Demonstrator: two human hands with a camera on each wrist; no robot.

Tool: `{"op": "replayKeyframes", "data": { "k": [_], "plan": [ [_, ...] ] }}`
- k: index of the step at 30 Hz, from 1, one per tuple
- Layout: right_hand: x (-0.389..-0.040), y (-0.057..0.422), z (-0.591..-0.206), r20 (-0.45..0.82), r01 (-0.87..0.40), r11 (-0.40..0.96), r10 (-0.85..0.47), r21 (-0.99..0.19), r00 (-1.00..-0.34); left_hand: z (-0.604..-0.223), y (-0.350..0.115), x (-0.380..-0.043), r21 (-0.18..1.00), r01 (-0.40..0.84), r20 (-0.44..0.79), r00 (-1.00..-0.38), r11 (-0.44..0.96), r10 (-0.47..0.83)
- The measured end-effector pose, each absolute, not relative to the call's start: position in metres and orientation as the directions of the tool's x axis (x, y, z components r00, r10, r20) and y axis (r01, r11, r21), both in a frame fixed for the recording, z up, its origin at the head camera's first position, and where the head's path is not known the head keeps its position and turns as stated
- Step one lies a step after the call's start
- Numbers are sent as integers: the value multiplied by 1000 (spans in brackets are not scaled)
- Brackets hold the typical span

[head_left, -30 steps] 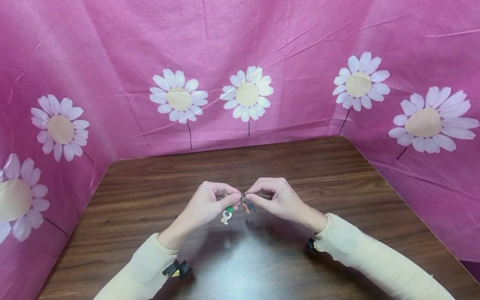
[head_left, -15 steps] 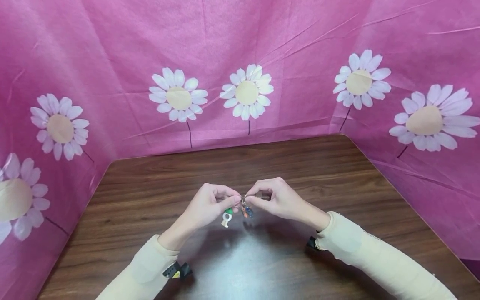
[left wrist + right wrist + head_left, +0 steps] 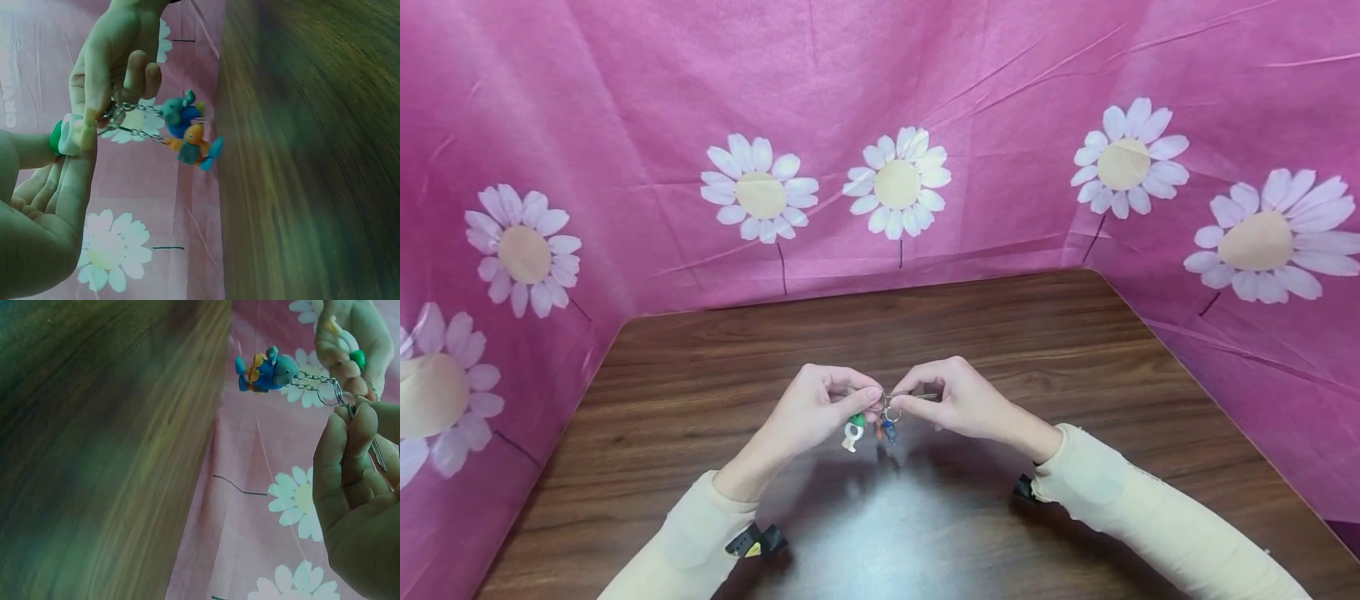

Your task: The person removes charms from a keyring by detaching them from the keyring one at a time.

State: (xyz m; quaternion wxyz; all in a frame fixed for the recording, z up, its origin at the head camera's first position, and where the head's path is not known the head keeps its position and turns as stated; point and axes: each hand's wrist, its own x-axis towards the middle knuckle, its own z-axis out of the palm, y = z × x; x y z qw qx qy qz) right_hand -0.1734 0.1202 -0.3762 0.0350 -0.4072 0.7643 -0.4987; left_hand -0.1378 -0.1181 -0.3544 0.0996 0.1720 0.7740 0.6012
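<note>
Thumb and fingers of my left hand (image 3: pixel 820 408) pinch a thin metal ring (image 3: pixel 882 402) at the middle of the head view. A small figure in green and white (image 3: pixel 853 435) hangs by those fingers. Facing it, my right hand (image 3: pixel 955 400) pinches a metal key (image 3: pixel 379 455), whose blade sticks out past the fingertips. Between the hands, a smaller silver ring (image 3: pixel 892 414) shows. From short chains (image 3: pixel 142 132) dangle a blue elephant figure (image 3: pixel 175 112) and an orange figure (image 3: pixel 192 149) with blue feet. Fingers hide how the key and rings join.
Both hands are raised above a dark brown wooden table (image 3: pixel 737 342). A pink cloth (image 3: pixel 985 75) printed with white daisies stands around its back and sides. A black strap (image 3: pixel 752 542) shows at the left sleeve.
The elephant and orange figures have swung slightly left and lower, and the smaller ring now shows plainly between the hands. Both hands keep their pinch and have barely moved.
</note>
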Motion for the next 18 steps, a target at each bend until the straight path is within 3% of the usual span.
{"op": "replayKeyframes", "data": {
  "k": [10,18],
  "plan": [
    [-176,126,-374,289,-514,213,-625,-831,-725,-355,-123,-140,960,149,51,-926,238,374],
    [-183,131,-371,264,-408,141,-567,-902,-781,-352,-137,-144,962,150,63,-936,229,347]
  ]
}}
